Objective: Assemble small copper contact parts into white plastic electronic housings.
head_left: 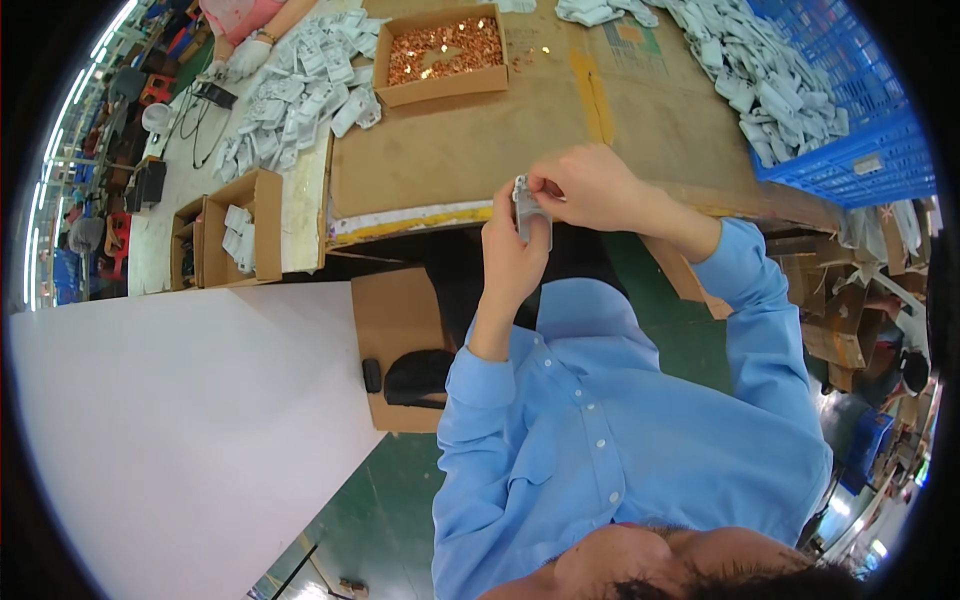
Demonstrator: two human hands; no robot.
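Note:
In front of my chest, just past the table's near edge, my left hand (513,250) is closed around a small pale grey plastic housing (530,210), which stands roughly upright between thumb and fingers. My right hand (592,186) comes in from the right, fingers curled and pinched at the housing's upper end. Whatever those fingertips hold, if anything, is hidden. Farther off on the table, an open cardboard box (447,88) contains many small shiny copper-coloured pieces (445,50).
Heaps of similar grey housings lie at the left (300,95) and far right (770,90), the latter beside a blue plastic crate (850,155). Smaller cardboard boxes (266,225) stand left. A co-worker's gloved hand (248,60) works at the far left. A white panel (190,420) fills the lower left.

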